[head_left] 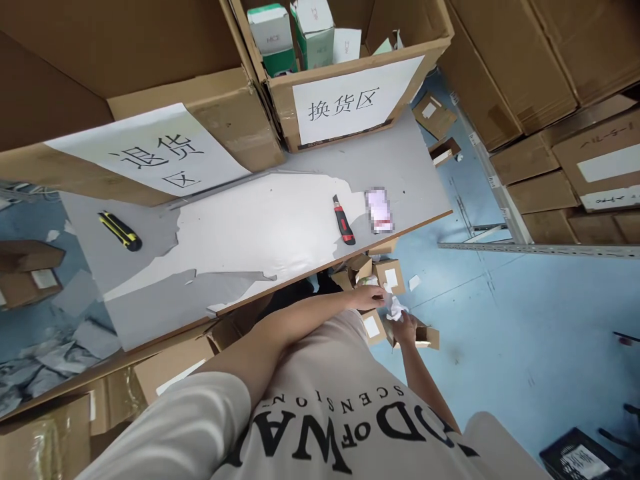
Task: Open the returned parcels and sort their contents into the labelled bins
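Note:
Beyond the table's front edge, low over the floor, my right hand (405, 328) is closed on a crumpled white wad (397, 309) that looks like paper or thin plastic. My left hand (369, 297) reaches across my body beside it, fingers bent together; whether a bit of the white material is in them is too small to tell. Opened cardboard boxes (370, 325) lie under and around both hands. On the table rest a red and black utility knife (344, 223), a phone (380, 211) with a blurred screen, and a yellow and black utility knife (120, 231).
The table (260, 220) has a torn grey covering over white. Two large labelled cartons stand on its back: a left carton (200, 120) and a right carton (280, 100) holding green and white boxes (273, 40). A metal shelf (550, 249) with cartons stands right.

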A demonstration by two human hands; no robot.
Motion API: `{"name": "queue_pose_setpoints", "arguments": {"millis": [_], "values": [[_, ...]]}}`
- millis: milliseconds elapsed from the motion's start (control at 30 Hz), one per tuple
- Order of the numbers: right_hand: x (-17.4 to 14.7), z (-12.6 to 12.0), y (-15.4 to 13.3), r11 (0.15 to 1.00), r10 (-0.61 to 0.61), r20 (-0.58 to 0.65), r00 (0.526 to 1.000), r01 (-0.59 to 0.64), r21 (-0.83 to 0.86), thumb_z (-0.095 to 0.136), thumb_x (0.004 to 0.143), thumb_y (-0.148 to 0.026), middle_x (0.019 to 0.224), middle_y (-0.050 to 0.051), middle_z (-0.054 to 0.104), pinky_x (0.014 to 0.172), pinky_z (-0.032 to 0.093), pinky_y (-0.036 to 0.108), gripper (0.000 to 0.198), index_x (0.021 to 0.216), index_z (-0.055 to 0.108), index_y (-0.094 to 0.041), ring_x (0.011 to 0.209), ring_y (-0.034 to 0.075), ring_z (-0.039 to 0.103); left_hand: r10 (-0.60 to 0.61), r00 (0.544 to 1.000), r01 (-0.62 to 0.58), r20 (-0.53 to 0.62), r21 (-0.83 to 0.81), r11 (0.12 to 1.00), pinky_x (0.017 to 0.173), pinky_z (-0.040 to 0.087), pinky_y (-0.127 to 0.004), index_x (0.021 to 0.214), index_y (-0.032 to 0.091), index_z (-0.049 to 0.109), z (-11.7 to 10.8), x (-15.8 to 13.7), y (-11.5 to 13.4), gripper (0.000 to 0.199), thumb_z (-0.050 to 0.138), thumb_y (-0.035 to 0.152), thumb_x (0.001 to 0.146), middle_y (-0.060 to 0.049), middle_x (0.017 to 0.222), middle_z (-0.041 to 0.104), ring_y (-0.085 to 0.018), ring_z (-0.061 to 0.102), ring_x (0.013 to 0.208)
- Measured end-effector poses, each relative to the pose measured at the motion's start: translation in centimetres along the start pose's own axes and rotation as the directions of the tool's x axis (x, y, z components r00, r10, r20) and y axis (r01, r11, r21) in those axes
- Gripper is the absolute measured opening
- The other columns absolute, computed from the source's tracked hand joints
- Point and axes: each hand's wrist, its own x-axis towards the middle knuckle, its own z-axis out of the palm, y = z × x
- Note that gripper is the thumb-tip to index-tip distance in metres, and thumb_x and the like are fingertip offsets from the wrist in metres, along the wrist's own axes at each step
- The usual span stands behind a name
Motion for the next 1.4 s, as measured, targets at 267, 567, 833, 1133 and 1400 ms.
{"name": "queue_pose_setpoints", "arguments": {"millis": [267, 567, 833, 1133, 1400], "values": [[4.7, -0.4, -4.5, 0.985, 0.168, -0.038, 0.985, -0.166, 0.051, 0.047, 0.074, -0.040, 0.142, 0.026, 0.038, 0.105, 0.034, 0.054, 0.061, 0.127, 0.051, -0.011, 0.139, 0.039, 0.029, 0.006, 0.979, -0.007, -0.204, -0.004, 1.000, 0.109, 0.040, -0.039, 0.133, 0.016, 0.052, -4.1, -1.5, 0.1, 0.061, 0.065, 0.044, 0.080, -0.015, 0.139, 0.053, -0.027, 0.051, 0.129], [11.2, -0.8, -14.5, 0.959, -0.235, -0.129, 0.963, 0.252, 0.133, 0.043, 0.082, -0.041, 0.145, 0.021, 0.038, 0.108, 0.035, 0.048, 0.056, 0.129, 0.050, -0.012, 0.137, 0.031, 0.033, 0.031, 0.860, -0.103, -0.510, -0.115, 0.988, 0.112, 0.037, -0.044, 0.126, 0.017, 0.058, -8.8, -5.3, 1.4, 0.058, 0.071, 0.044, 0.076, -0.013, 0.135, 0.058, -0.028, 0.054, 0.126], [13.7, 0.7, -23.2, 0.812, -0.538, -0.053, 0.842, 0.533, 0.238, 0.043, 0.088, -0.041, 0.139, 0.019, 0.047, 0.108, 0.036, 0.050, 0.050, 0.128, 0.052, -0.014, 0.132, 0.029, 0.042, 0.052, 0.530, -0.231, -0.846, -0.085, 0.969, 0.111, 0.039, -0.044, 0.120, 0.016, 0.061, -13.0, -12.0, 1.6, 0.051, 0.070, 0.043, 0.078, -0.014, 0.129, 0.062, -0.025, 0.056, 0.123], [13.3, 4.1, -34.5, 0.603, -0.751, 0.016, 0.660, 0.675, 0.426, 0.054, 0.084, -0.047, 0.139, 0.018, 0.050, 0.110, 0.034, 0.051, 0.059, 0.133, 0.048, -0.015, 0.132, 0.028, 0.045, 0.071, -0.175, -0.149, -0.982, 0.098, 0.984, 0.115, 0.032, -0.047, 0.136, 0.019, 0.048, -12.7, -23.3, 0.3, 0.065, 0.067, 0.046, 0.079, -0.015, 0.145, 0.047, -0.028, 0.042, 0.136], [8.7, 8.6, -41.6, 0.414, -0.908, 0.194, 0.371, 0.730, 0.544, 0.051, 0.087, -0.048, 0.151, 0.019, 0.037, 0.115, 0.026, 0.051, 0.065, 0.141, 0.038, -0.013, 0.142, 0.028, 0.033, -0.043, -0.630, -0.053, -0.776, -0.012, 0.999, 0.119, 0.024, -0.047, 0.146, 0.020, 0.033, -6.5, -29.5, -4.1, 0.081, 0.067, 0.051, 0.079, -0.015, 0.154, 0.031, -0.030, 0.027, 0.144]]}}
